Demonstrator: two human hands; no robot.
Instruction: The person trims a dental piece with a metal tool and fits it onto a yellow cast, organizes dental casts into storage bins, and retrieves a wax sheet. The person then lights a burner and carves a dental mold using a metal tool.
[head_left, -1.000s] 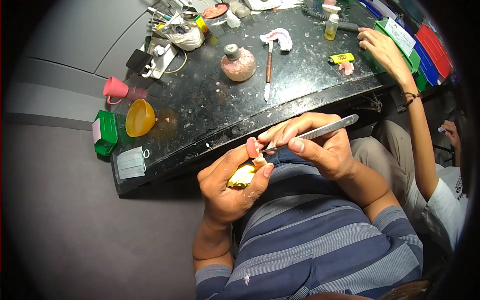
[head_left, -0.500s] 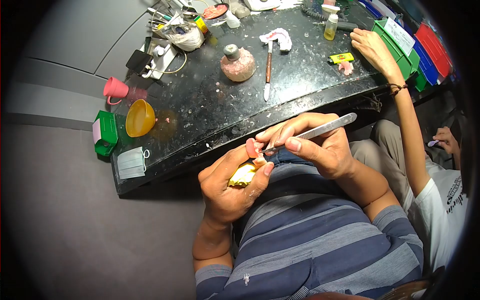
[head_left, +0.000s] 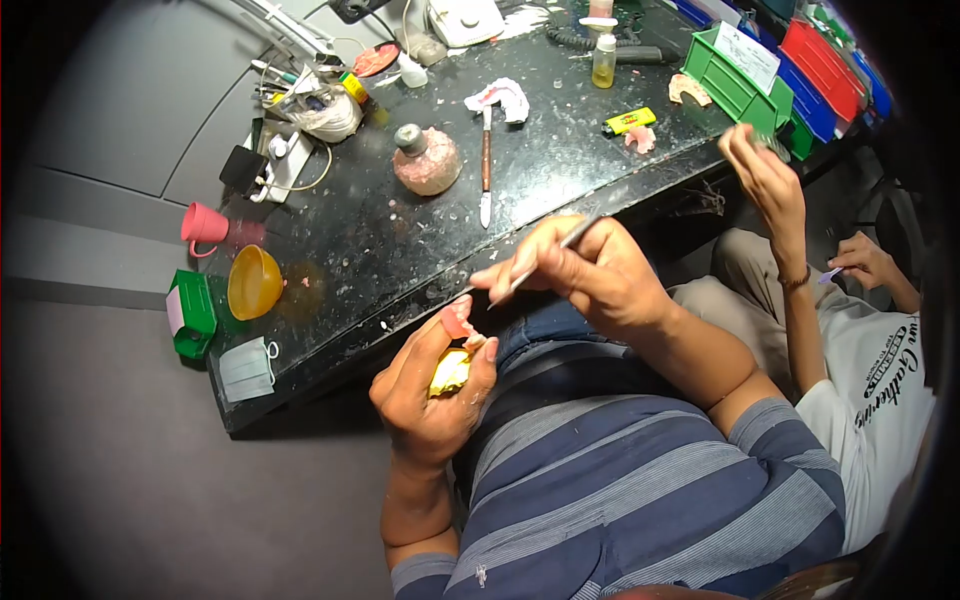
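My left hand [head_left: 425, 405] is closed on a small pink denture piece [head_left: 459, 319], held up near the fingertips. A shiny yellow lump [head_left: 451, 372] is also in that hand, between fingers and thumb. My right hand [head_left: 605, 270] grips a slim metal scalpel [head_left: 517, 285] like a pen, and its tip is a little to the right of the pink piece, apart from it. Most of the scalpel's handle is hidden by my fingers. Both hands are in front of the desk edge, above my lap.
On the black desk [head_left: 360, 260] lie a wood-handled knife [head_left: 487, 165], a white-and-pink arch [head_left: 500, 98], a round pink-crusted burner [head_left: 428, 162], a yellow lighter [head_left: 628, 122] and an orange bowl [head_left: 255, 283]. At right, a co-worker's hand [head_left: 768, 185] is near green bins [head_left: 735, 80].
My right hand has drawn the scalpel back from the pink piece. The co-worker's hand has pulled away from the desk, uncovering a pale arch by the green bin. The view has shifted.
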